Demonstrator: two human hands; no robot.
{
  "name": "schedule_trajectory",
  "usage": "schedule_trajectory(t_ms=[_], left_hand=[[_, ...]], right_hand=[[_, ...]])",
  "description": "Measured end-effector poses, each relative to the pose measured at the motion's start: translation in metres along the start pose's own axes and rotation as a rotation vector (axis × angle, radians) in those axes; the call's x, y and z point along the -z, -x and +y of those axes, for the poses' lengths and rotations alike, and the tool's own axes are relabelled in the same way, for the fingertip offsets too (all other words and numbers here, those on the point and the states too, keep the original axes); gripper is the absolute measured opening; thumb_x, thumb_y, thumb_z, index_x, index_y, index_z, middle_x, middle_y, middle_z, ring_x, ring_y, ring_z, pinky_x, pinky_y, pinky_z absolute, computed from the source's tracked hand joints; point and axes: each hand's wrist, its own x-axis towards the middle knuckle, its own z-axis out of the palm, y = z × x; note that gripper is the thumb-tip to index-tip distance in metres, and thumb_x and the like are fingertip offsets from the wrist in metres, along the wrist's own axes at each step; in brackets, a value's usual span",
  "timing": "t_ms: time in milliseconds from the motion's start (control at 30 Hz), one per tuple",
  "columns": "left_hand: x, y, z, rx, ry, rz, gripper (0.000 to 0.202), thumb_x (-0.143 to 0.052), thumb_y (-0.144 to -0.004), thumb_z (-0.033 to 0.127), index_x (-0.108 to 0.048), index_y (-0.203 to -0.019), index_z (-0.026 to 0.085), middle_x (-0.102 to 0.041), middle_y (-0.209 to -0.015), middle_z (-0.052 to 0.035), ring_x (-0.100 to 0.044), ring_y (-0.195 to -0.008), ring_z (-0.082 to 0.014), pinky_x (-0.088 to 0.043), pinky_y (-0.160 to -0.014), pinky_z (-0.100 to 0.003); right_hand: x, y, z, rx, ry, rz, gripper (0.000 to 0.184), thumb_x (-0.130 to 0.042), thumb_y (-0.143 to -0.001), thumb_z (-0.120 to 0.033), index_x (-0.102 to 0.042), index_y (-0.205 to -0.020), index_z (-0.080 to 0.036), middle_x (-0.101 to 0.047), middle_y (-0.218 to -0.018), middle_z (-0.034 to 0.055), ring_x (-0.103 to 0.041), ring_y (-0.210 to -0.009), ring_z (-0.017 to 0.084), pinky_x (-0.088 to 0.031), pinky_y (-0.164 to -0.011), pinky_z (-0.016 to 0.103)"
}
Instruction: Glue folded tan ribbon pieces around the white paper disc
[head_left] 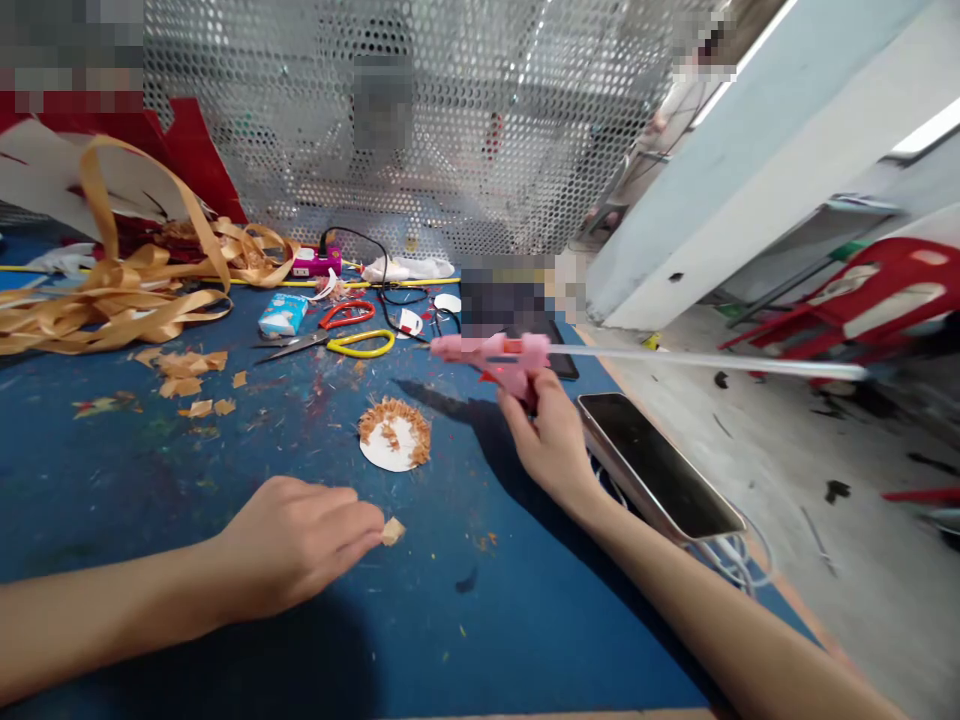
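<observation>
My right hand [551,440] grips the handle of a pink glue gun [495,355], held a little above the blue table [150,470]. A long white glue stick [712,362] pokes out of the gun's back toward the right. My left hand [300,540] rests on the table and pinches a small tan ribbon piece [392,531] at its fingertips. Between the hands, slightly farther away, lies a white paper disc [395,435] partly covered with tan ribbon bits.
A smartphone [656,465] lies at the table's right edge, a second dark phone [562,360] behind the gun. Yellow scissors [352,345], red scissors [346,315], a small blue box [283,315], gold ribbon heaps [127,285] and scraps [187,375] sit at the back. Perforated metal screen behind; red chair [870,285] right.
</observation>
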Motion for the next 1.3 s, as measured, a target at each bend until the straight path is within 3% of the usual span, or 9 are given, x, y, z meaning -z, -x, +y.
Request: schedule_trajectory(t_ms=[100,233,300,433,567,767,1300], left_hand=[[-0.002,0.016,-0.001,-0.098,-0.104,0.027,0.033,-0.031,-0.103,0.026,-0.06,-0.091,0.02,-0.059,-0.058,0.0047,-0.053,-0.045,-0.0131,-0.033,-0.046,-0.028],[-0.005,0.027,0.0,-0.183,-0.159,-0.012,0.028,-0.031,-0.103,0.023,-0.059,-0.104,0.019,-0.058,-0.057,0.0069,-0.052,-0.043,-0.0122,-0.032,-0.045,-0.029],[-0.007,0.027,0.001,-0.204,-0.175,-0.031,0.025,-0.034,-0.103,0.022,-0.057,-0.111,0.018,-0.058,-0.057,0.0073,-0.052,-0.043,-0.0125,-0.031,-0.044,-0.03],[-0.008,0.024,0.002,-0.194,-0.169,-0.074,0.029,-0.033,-0.102,0.024,-0.055,-0.118,0.014,-0.058,-0.059,0.006,-0.054,-0.043,-0.0136,-0.032,-0.043,-0.032],[-0.008,0.023,0.003,-0.145,-0.147,-0.105,0.034,-0.029,-0.103,0.025,-0.056,-0.12,0.013,-0.058,-0.059,0.0057,-0.056,-0.043,-0.0145,-0.035,-0.041,-0.033],[-0.009,0.023,0.003,-0.113,-0.121,-0.184,0.034,-0.031,-0.103,0.028,-0.056,-0.123,0.015,-0.063,-0.064,0.005,-0.059,-0.046,-0.0157,-0.037,-0.041,-0.034],[-0.009,0.024,0.002,-0.138,-0.146,-0.212,0.034,-0.046,-0.097,0.029,-0.055,-0.126,0.014,-0.063,-0.067,0.0049,-0.058,-0.047,-0.0148,-0.038,-0.043,-0.033]], right_hand=[[0.014,0.009,-0.009,-0.037,-0.034,0.082,0.012,-0.05,-0.088,-0.034,-0.049,-0.088,-0.022,-0.061,-0.077,0.0034,-0.055,-0.061,0.017,-0.045,-0.055,0.031],[0.028,0.028,-0.02,0.009,-0.012,0.06,0.036,-0.073,-0.072,-0.044,-0.046,-0.067,-0.022,-0.056,-0.057,-0.0023,-0.052,-0.047,0.014,-0.04,-0.043,0.026],[0.03,0.036,-0.024,0.1,0.056,-0.001,0.038,-0.076,-0.07,-0.044,-0.047,-0.062,-0.022,-0.053,-0.05,-0.0038,-0.05,-0.042,0.013,-0.038,-0.039,0.025],[0.028,0.041,-0.034,0.363,0.089,-0.108,0.02,-0.064,-0.082,-0.032,-0.051,-0.073,-0.021,-0.06,-0.061,-0.0017,-0.058,-0.049,0.013,-0.043,-0.046,0.024],[0.025,0.039,-0.037,0.49,0.145,-0.13,0.015,-0.057,-0.084,-0.017,-0.046,-0.076,-0.022,-0.056,-0.06,-0.0032,-0.057,-0.051,0.012,-0.044,-0.05,0.024],[0.022,0.041,-0.035,0.489,0.163,-0.147,0.02,-0.061,-0.083,-0.015,-0.045,-0.075,-0.023,-0.054,-0.059,-0.0031,-0.052,-0.048,0.012,-0.044,-0.049,0.025],[0.023,0.041,-0.032,0.5,0.115,-0.196,0.022,-0.058,-0.079,-0.005,-0.046,-0.076,-0.024,-0.054,-0.058,-0.003,-0.05,-0.047,0.012,-0.043,-0.046,0.027]])
